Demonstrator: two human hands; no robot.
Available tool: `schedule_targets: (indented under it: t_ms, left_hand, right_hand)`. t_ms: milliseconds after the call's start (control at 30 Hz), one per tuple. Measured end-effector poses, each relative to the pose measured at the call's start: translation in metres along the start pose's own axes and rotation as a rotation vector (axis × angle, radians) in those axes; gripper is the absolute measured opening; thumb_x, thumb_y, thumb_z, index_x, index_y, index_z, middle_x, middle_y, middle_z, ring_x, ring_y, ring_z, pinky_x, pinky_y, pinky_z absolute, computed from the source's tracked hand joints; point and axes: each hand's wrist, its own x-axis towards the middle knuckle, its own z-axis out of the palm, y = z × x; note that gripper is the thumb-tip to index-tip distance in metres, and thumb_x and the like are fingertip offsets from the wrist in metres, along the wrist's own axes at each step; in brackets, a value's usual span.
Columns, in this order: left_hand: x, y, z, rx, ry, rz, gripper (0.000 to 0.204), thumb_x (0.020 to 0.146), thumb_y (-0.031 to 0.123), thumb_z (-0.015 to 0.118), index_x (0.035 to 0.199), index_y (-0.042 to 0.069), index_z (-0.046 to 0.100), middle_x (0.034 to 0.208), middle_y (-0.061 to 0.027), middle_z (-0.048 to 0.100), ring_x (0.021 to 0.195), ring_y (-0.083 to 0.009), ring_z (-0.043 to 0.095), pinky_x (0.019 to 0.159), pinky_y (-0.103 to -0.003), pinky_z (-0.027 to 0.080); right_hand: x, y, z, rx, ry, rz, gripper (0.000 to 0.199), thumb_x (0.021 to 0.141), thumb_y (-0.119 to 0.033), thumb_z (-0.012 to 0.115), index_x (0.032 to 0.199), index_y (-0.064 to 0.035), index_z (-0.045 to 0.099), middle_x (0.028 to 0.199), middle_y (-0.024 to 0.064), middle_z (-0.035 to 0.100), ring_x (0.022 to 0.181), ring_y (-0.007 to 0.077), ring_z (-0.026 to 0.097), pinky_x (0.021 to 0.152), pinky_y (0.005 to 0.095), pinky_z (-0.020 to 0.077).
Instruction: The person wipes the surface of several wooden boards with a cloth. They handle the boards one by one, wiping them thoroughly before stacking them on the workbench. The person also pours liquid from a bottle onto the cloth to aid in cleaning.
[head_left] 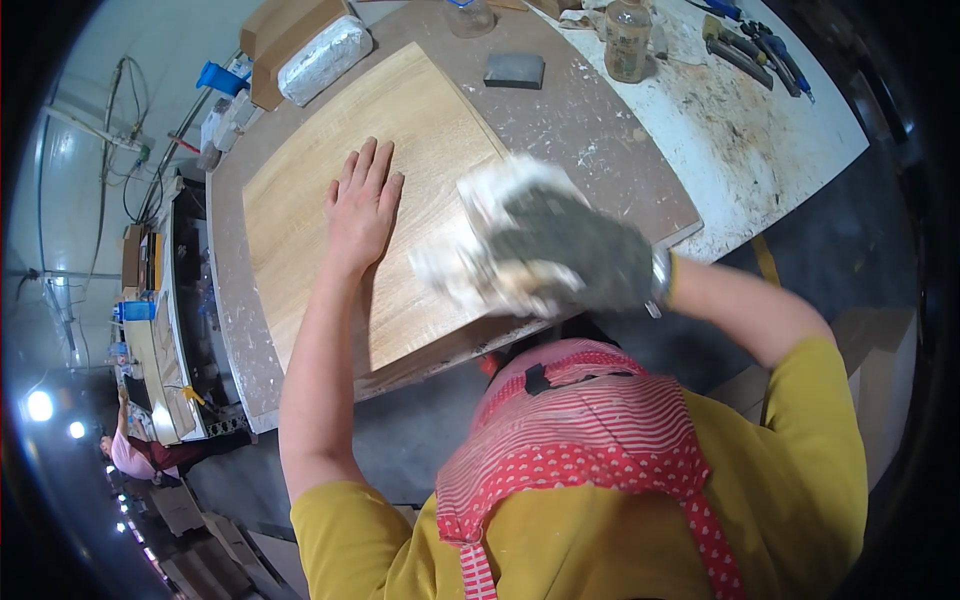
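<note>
A light wood-grain board (pixel 310 220) lies flat on the brown worktable, turned at a slant. My bare left hand (pixel 360 210) rests palm down on its upper middle, fingers stretched out. On my right hand (pixel 575 250) is a dark grey-green work glove, smeared by motion. It grips a crumpled white rag (pixel 470 270), which covers the right edge of the board. The glove's fingers are partly hidden by the cloth. Just beyond the board sits a dark grey rectangular block (pixel 514 71).
Farther off stand a clear bottle (pixel 627 45), a glass jar (pixel 469 17) and several pliers (pixel 745 50) on a stained white tabletop (pixel 720 150). An open cardboard box (pixel 290 35) and a white wrapped bundle (pixel 325 60) sit at far left. Another person (pixel 145 458) stands in the left background.
</note>
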Motion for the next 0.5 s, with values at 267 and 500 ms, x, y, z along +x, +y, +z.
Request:
schedule_targets:
  t_ms: [267,500]
  left_hand:
    - [-0.001,0.000,0.005,-0.019,0.044,0.021,0.049,0.097,0.041,0.038,0.142,0.020,0.039,0.150,-0.0066,0.033,0.138,-0.0290,0.028,0.109,-0.050,0.021]
    - [-0.004,-0.001,0.003,-0.023,0.020,0.007,0.049,0.097,0.041,0.038,0.142,0.020,0.039,0.150,-0.0062,0.033,0.138,-0.0290,0.028,0.110,-0.049,0.020]
  right_hand:
    - [-0.085,0.006,-0.078,0.273,-0.092,0.487,0.041,0.088,-0.022,0.058,0.126,-0.0070,0.053,0.131,0.0151,0.053,0.120,0.0302,0.052,0.100,0.0405,0.0416]
    - [0.032,0.042,-0.021,-0.065,0.123,0.120,0.039,0.082,-0.021,0.066,0.119,-0.0119,0.059,0.112,0.0116,0.062,0.094,0.0217,0.060,0.086,0.0366,0.0504]
